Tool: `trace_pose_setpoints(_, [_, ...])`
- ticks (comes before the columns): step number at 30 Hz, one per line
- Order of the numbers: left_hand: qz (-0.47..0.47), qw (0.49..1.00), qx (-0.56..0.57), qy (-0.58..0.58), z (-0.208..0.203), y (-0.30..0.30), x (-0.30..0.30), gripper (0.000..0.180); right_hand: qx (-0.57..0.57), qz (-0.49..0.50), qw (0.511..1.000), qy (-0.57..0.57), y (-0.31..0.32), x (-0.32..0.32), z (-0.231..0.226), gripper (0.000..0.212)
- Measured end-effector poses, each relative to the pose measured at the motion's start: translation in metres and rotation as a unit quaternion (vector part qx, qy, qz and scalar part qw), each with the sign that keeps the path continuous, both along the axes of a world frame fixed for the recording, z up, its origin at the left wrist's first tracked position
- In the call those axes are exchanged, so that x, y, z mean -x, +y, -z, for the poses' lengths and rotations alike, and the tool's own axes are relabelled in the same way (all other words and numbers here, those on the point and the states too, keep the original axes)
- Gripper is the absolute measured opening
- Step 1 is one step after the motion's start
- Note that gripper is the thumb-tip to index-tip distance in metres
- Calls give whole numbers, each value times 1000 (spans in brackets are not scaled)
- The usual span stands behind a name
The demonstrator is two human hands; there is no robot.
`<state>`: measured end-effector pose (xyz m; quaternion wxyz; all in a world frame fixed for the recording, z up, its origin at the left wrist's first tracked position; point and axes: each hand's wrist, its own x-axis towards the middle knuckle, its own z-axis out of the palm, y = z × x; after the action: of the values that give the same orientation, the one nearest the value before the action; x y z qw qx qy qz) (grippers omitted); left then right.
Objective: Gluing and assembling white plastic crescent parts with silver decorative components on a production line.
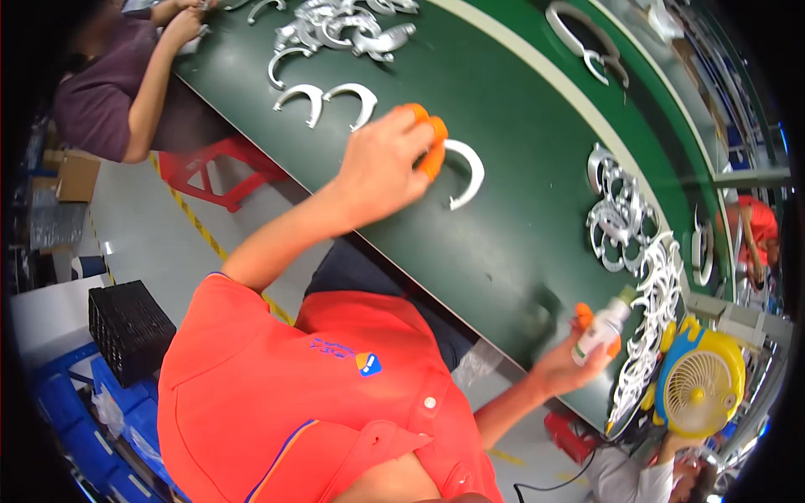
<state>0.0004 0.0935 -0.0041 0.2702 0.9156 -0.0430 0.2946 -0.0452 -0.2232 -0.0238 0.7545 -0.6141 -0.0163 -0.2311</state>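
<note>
My left hand, with orange covers on its fingertips, is over the green table. Its fingers are curled together at the upper end of a white C-shaped part; their exact grip is hidden. Two similar curved parts lie beyond it to the left. At the right, my right hand is wrapped round a small white bottle with a greenish top, held tilted. Orange covers show on that hand's fingers too.
A heap of silvery curved parts lies at the far left. White curved parts and silvery rings line the right side, near a yellow-blue fan. A co-worker sits at the left. A red stool stands beside the table.
</note>
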Motion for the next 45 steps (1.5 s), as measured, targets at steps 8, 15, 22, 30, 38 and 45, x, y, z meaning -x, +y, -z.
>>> trace_pose_setpoints(8, [-145,976,-125,100,4,79,-45,10,171,54,979,96,-79,-33,-18,44])
trace_pose_setpoints(15, [-118,984,-105,83,-18,72,-55,20,235,67,963,117,-114,-53,7,52])
trace_pose_setpoints(22, [-101,987,-123,38,-35,90,-50,11,423,262,865,63,-101,-30,-12,55])
trace_pose_setpoints(30, [-194,971,15,140,-38,212,-78,20,396,401,793,-230,-91,-44,-42,28])
trace_pose_setpoints(38, [-259,933,134,213,-42,321,-124,60,483,206,731,-436,-29,-88,-48,24])
trace_pose_setpoints(45, [-266,941,90,187,-40,330,-163,58,550,-82,706,-439,40,-98,-22,35])
